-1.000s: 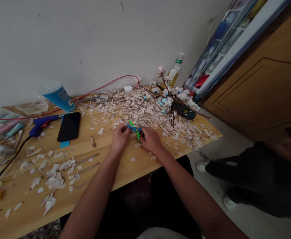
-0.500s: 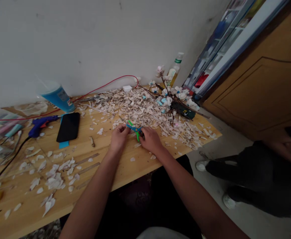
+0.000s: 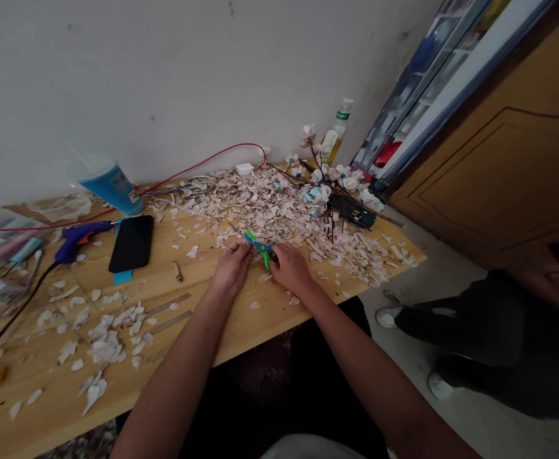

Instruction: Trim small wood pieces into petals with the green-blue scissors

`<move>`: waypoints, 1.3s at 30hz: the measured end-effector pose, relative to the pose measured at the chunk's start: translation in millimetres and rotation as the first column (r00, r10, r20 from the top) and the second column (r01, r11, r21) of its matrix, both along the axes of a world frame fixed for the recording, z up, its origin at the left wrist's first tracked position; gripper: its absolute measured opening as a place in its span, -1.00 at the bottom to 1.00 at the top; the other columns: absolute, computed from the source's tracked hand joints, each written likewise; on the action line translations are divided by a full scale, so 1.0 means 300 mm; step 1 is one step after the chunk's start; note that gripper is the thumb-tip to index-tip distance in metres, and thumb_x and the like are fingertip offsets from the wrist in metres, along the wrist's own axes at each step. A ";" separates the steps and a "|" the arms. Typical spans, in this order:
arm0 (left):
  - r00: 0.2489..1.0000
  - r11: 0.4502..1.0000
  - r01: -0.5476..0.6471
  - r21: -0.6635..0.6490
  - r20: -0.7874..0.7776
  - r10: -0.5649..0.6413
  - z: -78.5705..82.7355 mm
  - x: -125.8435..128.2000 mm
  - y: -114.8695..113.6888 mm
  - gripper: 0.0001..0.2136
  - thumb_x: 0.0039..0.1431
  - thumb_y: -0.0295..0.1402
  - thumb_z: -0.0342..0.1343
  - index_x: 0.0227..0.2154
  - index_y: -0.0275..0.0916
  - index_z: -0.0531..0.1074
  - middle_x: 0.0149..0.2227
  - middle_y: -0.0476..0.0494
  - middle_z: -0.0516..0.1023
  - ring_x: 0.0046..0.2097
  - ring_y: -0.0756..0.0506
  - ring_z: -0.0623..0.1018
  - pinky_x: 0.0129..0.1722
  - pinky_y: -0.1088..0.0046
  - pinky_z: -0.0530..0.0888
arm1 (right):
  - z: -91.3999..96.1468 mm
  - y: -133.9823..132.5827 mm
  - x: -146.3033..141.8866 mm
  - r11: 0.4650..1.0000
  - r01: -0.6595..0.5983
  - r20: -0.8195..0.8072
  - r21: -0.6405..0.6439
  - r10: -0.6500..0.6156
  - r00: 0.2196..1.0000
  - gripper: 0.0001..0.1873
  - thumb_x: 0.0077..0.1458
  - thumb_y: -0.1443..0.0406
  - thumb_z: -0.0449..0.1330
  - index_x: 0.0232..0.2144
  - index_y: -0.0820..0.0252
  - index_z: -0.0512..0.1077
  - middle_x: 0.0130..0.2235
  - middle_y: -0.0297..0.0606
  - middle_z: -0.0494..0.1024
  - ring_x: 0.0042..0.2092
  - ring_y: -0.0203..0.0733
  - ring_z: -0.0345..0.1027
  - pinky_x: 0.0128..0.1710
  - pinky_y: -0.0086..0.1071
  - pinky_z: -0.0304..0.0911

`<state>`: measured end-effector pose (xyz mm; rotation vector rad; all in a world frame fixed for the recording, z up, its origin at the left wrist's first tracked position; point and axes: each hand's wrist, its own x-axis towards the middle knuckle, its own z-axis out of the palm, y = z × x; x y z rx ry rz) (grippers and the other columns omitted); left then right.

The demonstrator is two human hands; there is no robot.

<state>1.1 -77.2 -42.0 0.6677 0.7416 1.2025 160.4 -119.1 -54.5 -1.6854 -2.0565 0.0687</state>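
My right hand [image 3: 289, 266] is closed round the handles of small blue and green scissors [image 3: 262, 247], whose blades point left. Beside the blade tips, my left hand [image 3: 232, 266] has its thumb and fingers pinched together. Whatever is between those fingers is too small to make out. Both hands are low over the wooden table [image 3: 203, 338], near its front edge. Just beyond them spreads a heap of pale, thin flakes [image 3: 269, 207], petal-like in shape.
White blossoms on branches [image 3: 317, 191] lie behind the heap, near a bottle [image 3: 335, 137]. Leftward are a phone [image 3: 132, 243], a blue cup [image 3: 111, 185], a glue gun [image 3: 79, 240] and more loose flakes [image 3: 107, 344]. Another person's legs [image 3: 480, 331] are at the right.
My left hand has shifted slightly right, nearer the scissors. My right hand and the scissors stay almost in place.
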 end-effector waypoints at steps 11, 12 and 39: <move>0.949 0.991 -0.037 0.129 -0.306 0.076 -0.018 -0.015 0.018 -0.76 -0.10 -0.20 0.34 -0.42 -0.25 0.52 -0.48 -0.02 0.54 -0.43 0.01 0.49 -0.28 0.45 0.43 | 0.015 -0.005 -0.006 1.000 -0.019 -0.030 -0.016 0.018 0.999 -0.96 0.09 0.33 0.10 -0.34 0.13 0.29 -0.26 -0.17 0.46 -0.15 -0.06 0.25 -0.16 -0.24 0.12; 0.934 0.989 -0.032 0.144 -0.347 0.081 -0.016 -0.019 0.020 -0.76 -0.10 -0.20 0.33 -0.42 -0.25 0.53 -0.48 -0.02 0.54 -0.43 0.00 0.48 -0.30 0.45 0.42 | 0.014 -0.004 -0.006 1.000 -0.020 -0.034 -0.019 0.020 0.999 -0.96 0.09 0.33 0.09 -0.34 0.13 0.29 -0.26 -0.17 0.46 -0.15 -0.07 0.25 -0.17 -0.24 0.12; 0.822 0.956 0.095 0.277 -0.564 0.082 0.032 -0.068 0.041 -0.71 -0.05 -0.08 0.28 -0.41 -0.22 0.58 -0.45 -0.06 0.54 -0.37 -0.06 0.47 -0.28 0.43 0.39 | 0.007 -0.002 0.000 1.000 -0.011 -0.050 -0.010 0.010 0.999 -0.98 0.12 0.33 0.10 -0.33 0.13 0.32 -0.27 -0.19 0.47 -0.17 -0.08 0.26 -0.20 -0.27 0.11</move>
